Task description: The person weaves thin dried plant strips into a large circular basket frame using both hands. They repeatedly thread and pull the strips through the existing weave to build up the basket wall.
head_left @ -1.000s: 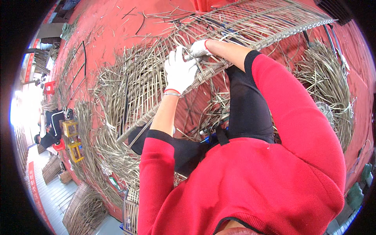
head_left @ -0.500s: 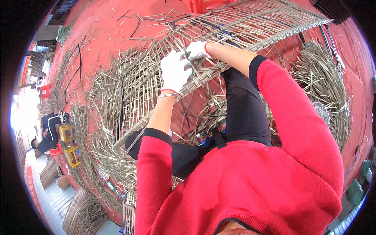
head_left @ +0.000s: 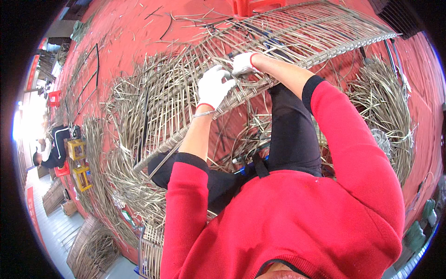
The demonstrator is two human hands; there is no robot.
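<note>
A long wicker panel (head_left: 297, 28), woven from greyish-tan strands with a braided near edge, lies slanted across my legs. My left hand (head_left: 214, 87), in a white glove, is bent over the panel just above its braided edge. Its fingers and thumb curl round wicker strands, though the fingertips are partly hidden. Slightly farther right, my right hand (head_left: 244, 64), also gloved, is closed on a strand against the weave. What lies inside its fingers is mostly covered by the glove. Loose strand ends stick out between the two hands.
Loose wicker strands lie in heaps to the left (head_left: 134, 186) and in a bundle at the right (head_left: 381, 107). A red plastic stool (head_left: 241, 8) stands beyond the panel. Yellow frames (head_left: 81, 179) and a seated person (head_left: 58, 146) are at the far left.
Both hands have shifted slightly right in view, along with the panel. My right hand has drawn a little away from the left, and the fingers of the left hand have moved.
</note>
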